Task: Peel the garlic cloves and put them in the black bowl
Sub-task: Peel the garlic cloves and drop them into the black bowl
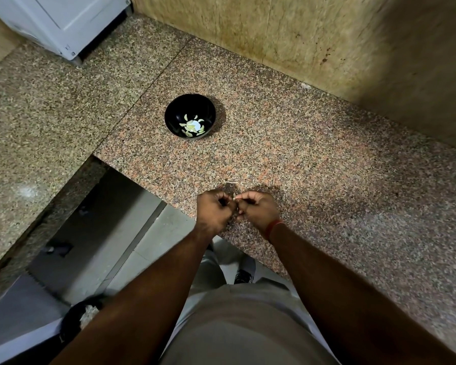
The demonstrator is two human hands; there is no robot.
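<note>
Granite table (pixel 300 143) carries the black bowl (pixel 190 101), peeled cloves (pixel 191 126) inside. Near its front edge, left hand (pixel 213 210) and right hand (pixel 258 209) pinch one garlic clove (pixel 234 199); its long axis cannot be told.

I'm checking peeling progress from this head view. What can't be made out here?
- Garlic clove: mostly hidden in the grip of left hand and right hand; peeled or not, unclear.
- Cloves in black bowl: too small to count.
- Floor object bottom left: blurred.
</note>
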